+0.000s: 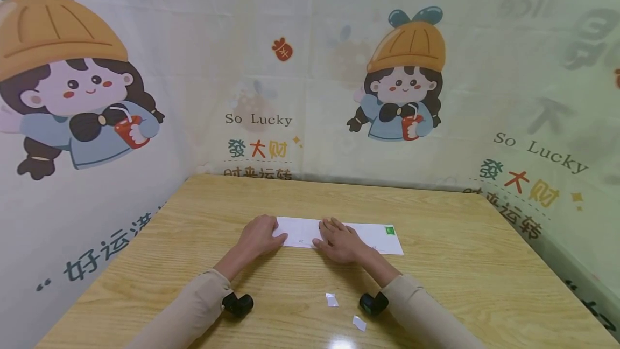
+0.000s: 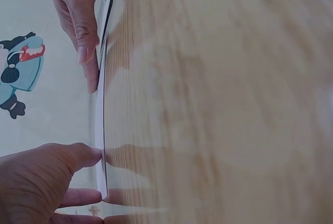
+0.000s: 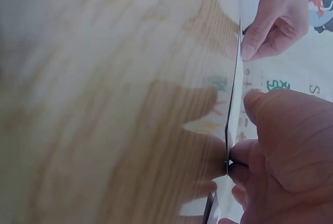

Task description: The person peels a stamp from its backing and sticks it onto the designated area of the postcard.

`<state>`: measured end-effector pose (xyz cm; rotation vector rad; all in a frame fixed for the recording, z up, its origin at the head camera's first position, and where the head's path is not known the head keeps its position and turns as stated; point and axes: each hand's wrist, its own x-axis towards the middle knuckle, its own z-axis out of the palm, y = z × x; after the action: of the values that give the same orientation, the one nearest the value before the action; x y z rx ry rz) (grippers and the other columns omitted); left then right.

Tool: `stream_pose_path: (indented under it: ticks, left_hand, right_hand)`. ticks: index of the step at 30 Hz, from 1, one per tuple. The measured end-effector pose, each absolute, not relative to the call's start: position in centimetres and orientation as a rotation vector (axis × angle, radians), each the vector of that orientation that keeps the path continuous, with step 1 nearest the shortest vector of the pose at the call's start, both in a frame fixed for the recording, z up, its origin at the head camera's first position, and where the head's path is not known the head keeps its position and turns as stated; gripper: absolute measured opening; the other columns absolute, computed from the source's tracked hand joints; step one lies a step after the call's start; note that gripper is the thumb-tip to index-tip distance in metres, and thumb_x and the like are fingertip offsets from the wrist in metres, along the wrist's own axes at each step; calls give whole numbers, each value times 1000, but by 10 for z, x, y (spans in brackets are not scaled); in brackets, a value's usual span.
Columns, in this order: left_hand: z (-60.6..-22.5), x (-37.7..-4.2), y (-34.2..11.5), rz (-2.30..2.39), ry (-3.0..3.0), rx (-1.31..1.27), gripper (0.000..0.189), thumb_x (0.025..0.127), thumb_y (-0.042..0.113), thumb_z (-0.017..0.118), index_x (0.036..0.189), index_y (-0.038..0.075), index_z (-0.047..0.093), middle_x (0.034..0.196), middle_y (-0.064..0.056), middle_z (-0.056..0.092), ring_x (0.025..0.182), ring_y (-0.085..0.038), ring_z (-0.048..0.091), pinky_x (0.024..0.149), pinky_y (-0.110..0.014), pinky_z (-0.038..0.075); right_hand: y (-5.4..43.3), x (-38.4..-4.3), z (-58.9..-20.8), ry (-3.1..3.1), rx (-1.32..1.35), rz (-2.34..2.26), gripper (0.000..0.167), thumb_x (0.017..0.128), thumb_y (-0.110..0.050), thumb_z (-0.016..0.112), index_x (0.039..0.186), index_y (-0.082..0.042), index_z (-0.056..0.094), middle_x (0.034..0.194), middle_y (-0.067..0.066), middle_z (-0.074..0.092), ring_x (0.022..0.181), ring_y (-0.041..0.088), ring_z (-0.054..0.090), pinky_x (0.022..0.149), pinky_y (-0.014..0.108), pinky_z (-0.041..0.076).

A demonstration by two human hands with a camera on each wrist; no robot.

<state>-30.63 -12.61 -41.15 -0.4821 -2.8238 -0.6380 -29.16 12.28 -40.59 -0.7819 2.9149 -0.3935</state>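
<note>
A long white envelope [image 1: 296,229] lies flat on the wooden table, a green stamp [image 1: 389,230] at its right end. At its left end is my left hand [image 1: 259,235]; in the left wrist view the thumb [image 2: 86,155] rests on the envelope, with the fingers stretched out by its end. My right hand [image 1: 340,242] lies palm down across the middle of the envelope. In the right wrist view its fingertips press on the paper and the thumb [image 3: 253,102] is raised off it. Part of the envelope is hidden under the right hand.
Two small white paper scraps, one scrap [image 1: 331,299] and another scrap [image 1: 359,323], lie nearer the front of the wooden table [image 1: 436,295]. Each wrist wears a black camera. A printed cloth [image 1: 315,96] hangs behind the table.
</note>
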Motion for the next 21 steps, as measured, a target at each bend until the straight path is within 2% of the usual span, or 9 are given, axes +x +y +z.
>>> stream_pose_path:
  ticks: [11, 17, 21]
  left_hand:
    - [-415, -311, -124, -652, -2847, -474, 52, 89, 25, 77, 61, 13, 35, 60, 4, 21, 57, -12, 19, 53, -27, 19]
    - [-417, -310, -125, -659, -2857, -464, 49, 89, 25, 77, 62, 12, 38, 61, 3, 23, 57, -13, 20, 53, -28, 20]
    - [-416, -311, -124, -648, -2850, -478, 49, 90, 25, 76, 63, 13, 38, 62, 4, 22, 58, -13, 20, 54, -28, 20]
  right_hand:
    - [126, -293, -412, 2913, -777, -443, 65, 110, -41, 39, 156, 4, 33, 164, 22, 30, 155, 39, 20, 119, 63, 22]
    - [131, -296, -414, 2917, -783, -742, 62, 111, -36, 39, 155, 8, 33, 162, 25, 30, 153, 43, 22, 119, 66, 20]
    - [135, -294, -410, 2917, -735, -964, 58, 111, -31, 39, 152, 10, 36, 160, 26, 34, 151, 44, 27, 120, 61, 23]
